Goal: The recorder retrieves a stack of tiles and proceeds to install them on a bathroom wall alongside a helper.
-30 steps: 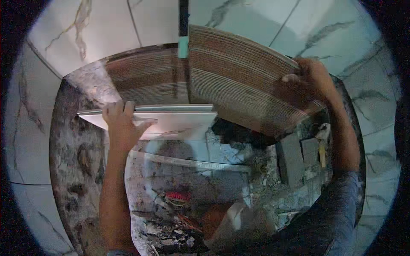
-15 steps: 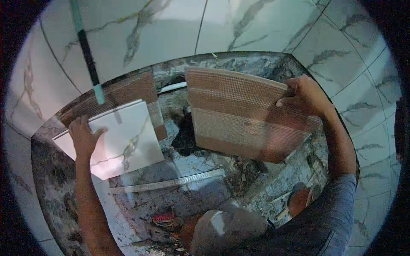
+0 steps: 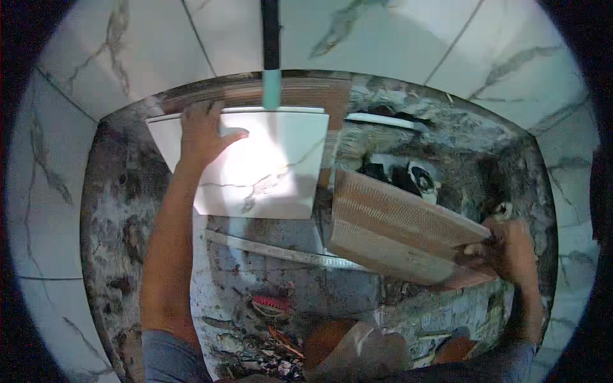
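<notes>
My left hand is closed over the top edge of a white marble-patterned tile, its thumb lying on the glossy face. A double line along that edge looks like a second tile behind it. Further back, a brown ribbed tile back leans against the far wall. On the right, my right hand grips the right end of another tile, whose brown ribbed back faces me. This one is tilted, its left end close to the white tile's lower right corner.
A pole with a teal end reaches down from above. A long pale strip lies on the dirty floor. Nearby are a red brush and rubble. Along the far wall are a white pipe and a round white fitting.
The right hand has lowered its tile and drawn it toward me, uncovering the far right corner. My view has swung left; the left hand keeps its hold on the white tile.
</notes>
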Demonstrator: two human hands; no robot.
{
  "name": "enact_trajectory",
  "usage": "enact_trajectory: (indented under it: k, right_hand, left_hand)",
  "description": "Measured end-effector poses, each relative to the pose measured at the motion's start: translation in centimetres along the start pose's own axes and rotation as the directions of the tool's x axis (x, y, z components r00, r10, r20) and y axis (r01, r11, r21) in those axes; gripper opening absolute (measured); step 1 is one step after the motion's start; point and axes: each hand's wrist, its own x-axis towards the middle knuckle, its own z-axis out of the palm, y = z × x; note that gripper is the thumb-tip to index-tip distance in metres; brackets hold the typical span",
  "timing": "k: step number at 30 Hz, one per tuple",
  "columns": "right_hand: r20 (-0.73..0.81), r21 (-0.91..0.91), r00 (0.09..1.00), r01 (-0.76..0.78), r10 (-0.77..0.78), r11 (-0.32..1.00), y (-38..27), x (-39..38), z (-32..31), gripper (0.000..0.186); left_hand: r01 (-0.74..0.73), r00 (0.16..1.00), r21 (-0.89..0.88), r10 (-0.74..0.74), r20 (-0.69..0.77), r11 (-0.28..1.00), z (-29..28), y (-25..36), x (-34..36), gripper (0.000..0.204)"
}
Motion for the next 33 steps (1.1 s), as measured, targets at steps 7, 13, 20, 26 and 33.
enact_trajectory:
  k: [7, 13, 20, 26, 33]
  right_hand:
    - [0.074, 0.139, 0.988, 0.127, -0.138, 0.982, -4.0, 0.0, 1.4, 0.035]
    - [0.128, 0.101, 0.973, 0.178, -0.190, 0.979, -5.9, 0.6, 0.7, 0.036]
    - [0.121, 0.088, 0.972, 0.191, -0.201, 0.978, -7.3, 1.6, 0.5, 0.045]
    - [-0.032, 0.046, 0.931, 0.365, -0.364, 0.930, -8.4, 2.4, 0.5, 0.044]
    - [-0.050, 0.088, 0.881, 0.473, -0.471, 0.876, -9.6, 3.2, -0.5, 0.040]
  left_hand:
    - [-0.085, 0.989, 0.014, 0.086, -0.122, 0.996, -1.4, -1.6, -3.0, 0.081]
    - [0.026, 0.999, -0.072, -0.029, -0.033, 0.997, -1.6, -0.7, -3.2, 0.075]
    - [-0.009, 0.985, -0.018, 0.005, -0.174, 1.000, -1.0, -1.2, -3.0, 0.075]
    - [0.020, 0.988, 0.059, -0.010, -0.153, 0.998, -0.1, -0.7, -3.3, 0.073]
    - [0.061, 0.980, 0.092, -0.042, -0.193, 0.994, -0.3, -0.2, -3.6, 0.073]
